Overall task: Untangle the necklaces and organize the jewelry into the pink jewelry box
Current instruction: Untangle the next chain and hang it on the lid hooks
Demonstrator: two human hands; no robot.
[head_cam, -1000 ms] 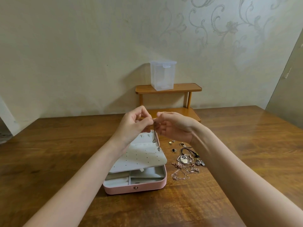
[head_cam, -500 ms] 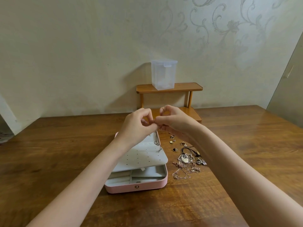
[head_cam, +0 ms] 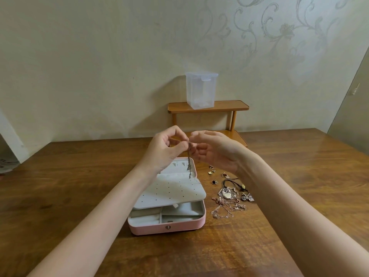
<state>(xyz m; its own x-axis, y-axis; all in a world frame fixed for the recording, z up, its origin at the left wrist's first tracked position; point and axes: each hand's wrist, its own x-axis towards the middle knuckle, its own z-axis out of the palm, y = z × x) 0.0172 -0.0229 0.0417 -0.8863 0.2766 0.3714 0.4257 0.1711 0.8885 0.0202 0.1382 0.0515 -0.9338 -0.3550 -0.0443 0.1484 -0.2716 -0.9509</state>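
The pink jewelry box point(head_cam: 169, 227) stands open on the wooden table point(head_cam: 69, 186), its white perforated earring panel point(head_cam: 171, 191) tilted above the grey compartments. Above the box, my left hand point(head_cam: 164, 149) pinches the top of a thin silver chain point(head_cam: 189, 160), which dangles down toward the panel. My right hand point(head_cam: 215, 151) is close beside it, fingertips at the same top end of the chain. A tangled heap of rose-gold and silver necklaces point(head_cam: 229, 200) lies on the table right of the box, with small earrings point(head_cam: 212, 169) behind it.
A small two-tier wooden shelf point(head_cam: 208, 106) stands at the back against the wall, carrying a translucent plastic container point(head_cam: 200, 89). A door frame shows at the far right.
The hands drew together at the chain's top, then parted slightly. The chain now hangs longer and straighter below my left hand, its end near the earring panel.
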